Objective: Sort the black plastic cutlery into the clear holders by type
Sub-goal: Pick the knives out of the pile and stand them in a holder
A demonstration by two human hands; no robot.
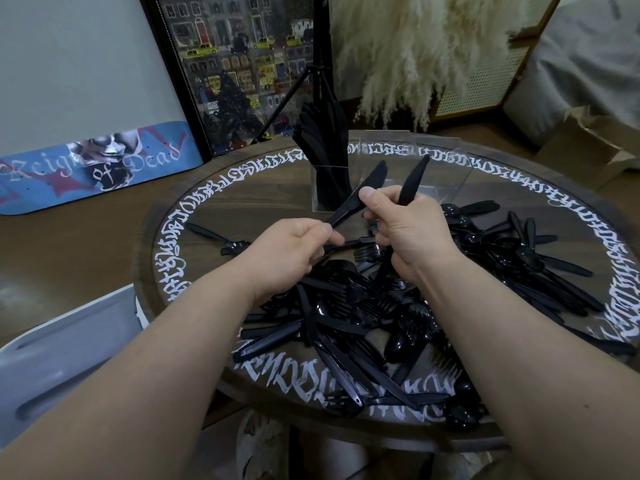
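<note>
Above the middle of the round table [214, 209], my left hand [291, 251] pinches the handle end of a black plastic knife [360, 190], whose blade points up and away. My right hand [405, 230] grips a second black knife [412, 181] upright, and its thumb touches the first knife. Just behind my hands a clear holder [332, 188] stands packed with upright black knives. Two more clear holders [398, 157] [446, 174] stand to its right, seemingly with nothing in them. A heap of loose black cutlery [363, 320] covers the table's near side.
More cutlery [540, 258] is strewn on the table's right, and one piece [221, 237] lies at its left. A white chair [62, 348] stands at lower left. Behind the table are a skateboard deck [97, 168], a framed picture [235, 71], a tripod [294, 88] and pampas grass [415, 64].
</note>
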